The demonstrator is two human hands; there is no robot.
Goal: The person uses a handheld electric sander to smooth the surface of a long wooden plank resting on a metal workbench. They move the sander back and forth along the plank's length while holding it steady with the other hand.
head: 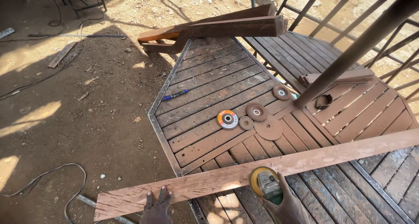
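A long reddish wooden plank (305, 160) lies across a slatted wooden tabletop (205, 93). My left hand (158, 205) presses flat on the plank's near left end, fingers spread. My right hand (286, 206) grips an angle grinder (265, 183) with a yellow-rimmed disc, resting against the plank's near edge. Several sanding discs (255, 112) lie on the tabletop beyond the plank, one with an orange label (227, 119).
A blue marker (175, 95) lies on the slats. Carved wooden pieces (218, 29) rest at the table's far end. A dark metal pole (353, 51) slants across the right. Cables (48, 178) trail over the dirt floor at left. Metal frames (388, 53) stand behind.
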